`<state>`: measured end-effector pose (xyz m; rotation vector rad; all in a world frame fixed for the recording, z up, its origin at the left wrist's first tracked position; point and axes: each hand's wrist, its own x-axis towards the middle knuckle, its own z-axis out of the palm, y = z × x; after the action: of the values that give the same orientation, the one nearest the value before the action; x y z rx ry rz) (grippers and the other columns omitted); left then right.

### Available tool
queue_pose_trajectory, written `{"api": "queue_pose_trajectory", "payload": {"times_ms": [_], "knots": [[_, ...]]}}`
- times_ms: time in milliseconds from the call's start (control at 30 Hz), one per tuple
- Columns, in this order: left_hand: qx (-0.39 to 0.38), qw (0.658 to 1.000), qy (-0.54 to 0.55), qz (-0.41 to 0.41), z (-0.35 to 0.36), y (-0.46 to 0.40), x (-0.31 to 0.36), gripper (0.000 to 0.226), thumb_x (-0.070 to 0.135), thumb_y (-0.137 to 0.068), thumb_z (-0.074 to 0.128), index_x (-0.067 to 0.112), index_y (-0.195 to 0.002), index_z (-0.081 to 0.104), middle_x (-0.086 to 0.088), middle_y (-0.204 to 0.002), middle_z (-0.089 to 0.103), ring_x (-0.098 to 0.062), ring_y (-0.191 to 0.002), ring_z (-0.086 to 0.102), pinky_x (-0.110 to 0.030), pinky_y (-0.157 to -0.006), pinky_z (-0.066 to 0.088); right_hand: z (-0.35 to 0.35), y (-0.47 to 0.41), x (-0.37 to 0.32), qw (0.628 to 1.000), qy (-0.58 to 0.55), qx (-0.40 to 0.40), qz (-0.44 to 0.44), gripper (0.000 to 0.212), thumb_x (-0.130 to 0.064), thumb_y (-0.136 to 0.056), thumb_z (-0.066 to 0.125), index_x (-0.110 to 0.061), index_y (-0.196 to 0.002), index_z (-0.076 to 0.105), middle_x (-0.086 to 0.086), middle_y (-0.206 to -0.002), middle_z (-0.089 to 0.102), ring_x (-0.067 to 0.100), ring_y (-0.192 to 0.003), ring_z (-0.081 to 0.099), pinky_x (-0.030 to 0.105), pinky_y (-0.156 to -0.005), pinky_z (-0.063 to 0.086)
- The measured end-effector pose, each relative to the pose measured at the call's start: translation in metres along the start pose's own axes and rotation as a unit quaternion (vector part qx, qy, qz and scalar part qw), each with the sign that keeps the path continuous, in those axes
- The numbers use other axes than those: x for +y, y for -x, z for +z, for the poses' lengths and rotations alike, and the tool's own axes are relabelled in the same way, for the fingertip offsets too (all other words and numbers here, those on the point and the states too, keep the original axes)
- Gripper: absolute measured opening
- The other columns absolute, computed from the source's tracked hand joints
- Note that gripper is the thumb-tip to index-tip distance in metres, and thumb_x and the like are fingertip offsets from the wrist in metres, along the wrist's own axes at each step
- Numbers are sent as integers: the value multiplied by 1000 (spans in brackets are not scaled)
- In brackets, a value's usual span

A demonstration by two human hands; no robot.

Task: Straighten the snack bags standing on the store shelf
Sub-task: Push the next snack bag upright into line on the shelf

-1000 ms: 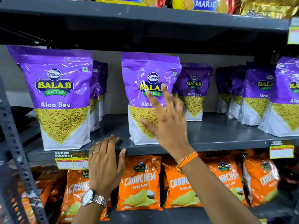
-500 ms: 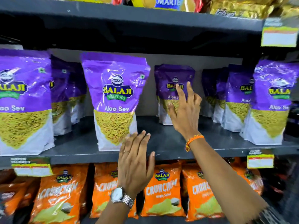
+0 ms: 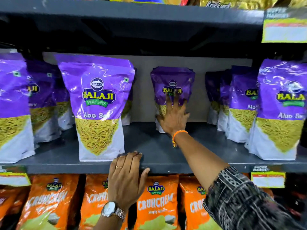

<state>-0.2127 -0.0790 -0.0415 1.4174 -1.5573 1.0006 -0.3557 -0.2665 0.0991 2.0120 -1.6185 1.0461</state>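
Purple Balaji Aloo Sev bags stand in rows on the grey middle shelf (image 3: 159, 145). One front bag (image 3: 98, 103) stands upright near the shelf's front edge. A lone bag (image 3: 172, 83) stands far back against the wall. My right hand (image 3: 174, 117) reaches deep into the shelf with fingers spread flat on the front of that back bag, not closed around it. My left hand (image 3: 127, 178) rests on the shelf's front lip just right of the front bag's base, fingers over the edge, holding nothing. More purple bags stand at the left (image 3: 11, 103) and right (image 3: 280, 107).
Orange Crunchem bags (image 3: 156, 203) fill the shelf below. The upper shelf (image 3: 132, 12) hangs low over the purple bags. Price tags (image 3: 267, 179) hang on the shelf edges. Bare shelf surface lies between the front bag and the right-hand row.
My right hand has left the front bag and reached back to the lone rear bag, now touching it. My left hand has slid right along the shelf lip. The view has shifted right and closer.
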Motion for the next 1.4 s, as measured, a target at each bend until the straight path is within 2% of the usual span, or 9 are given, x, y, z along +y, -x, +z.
{"api": "queue_pose_trajectory", "payload": {"times_ms": [167, 367, 500, 833, 1067, 1200, 1400], "knots": [[10, 1000, -23, -2, 5, 1, 1, 49, 49, -103, 37, 14, -116, 68, -6, -116, 70, -29, -104, 62, -44, -100, 40, 12, -1, 1, 1000, 6, -21, -6, 108, -74, -83, 62, -43, -161, -7, 6, -173, -14, 55, -148, 16, 68, -91, 50], [22, 999, -33, 3, 7, 1, 1, 49, 49, -103, 36, 13, -114, 67, -7, -113, 71, -29, -102, 60, -44, -98, 39, 13, -1, 5, 999, 13, -29, -13, 107, -59, -83, 73, -41, -163, 4, 7, -174, -8, 55, -149, 13, 69, -92, 51], [21, 999, -40, 4, 8, 2, 0, 49, 49, -102, 38, 12, -114, 68, -7, -113, 71, -31, -99, 63, -44, -97, 40, 7, -1, 5, 1000, -8, -26, -9, 104, -52, -80, 79, -41, -162, 15, 8, -173, 2, 51, -148, 18, 67, -91, 50], [18, 999, -43, 4, 2, -1, 1, 49, 49, -102, 38, 12, -113, 68, -7, -111, 71, -31, -98, 62, -45, -98, 40, -25, 16, 7, 999, -22, -33, -5, 104, -47, -82, 81, -41, -162, 14, 9, -171, 5, 46, -149, 14, 65, -95, 51], [-6, 999, -31, -4, -5, -3, 4, 53, 51, -103, 32, 12, -112, 68, -8, -110, 71, -33, -97, 65, -45, -99, 39, -53, 43, 18, 999, -24, -18, -26, 106, -47, -82, 81, -42, -161, 11, 8, -170, 5, 43, -146, 19, 63, -90, 56], [-5, 1000, -22, -12, -5, -3, 4, 53, 51, -102, 33, 13, -114, 68, -8, -112, 71, -32, -100, 63, -44, -101, 37, -67, 61, 21, 998, -47, -10, -43, 107, -44, -82, 82, -41, -163, 13, 9, -170, 2, 45, -145, 20, 62, -96, 54], [0, 1000, -16, -15, -3, -2, 3, 51, 51, -102, 34, 13, -115, 65, -8, -112, 70, -29, -103, 57, -45, -102, 38, -88, 80, 16, 999, -20, 3, -38, 105, -46, -82, 81, -42, -162, 13, 9, -171, 5, 42, -142, 24, 57, -89, 56]]}}
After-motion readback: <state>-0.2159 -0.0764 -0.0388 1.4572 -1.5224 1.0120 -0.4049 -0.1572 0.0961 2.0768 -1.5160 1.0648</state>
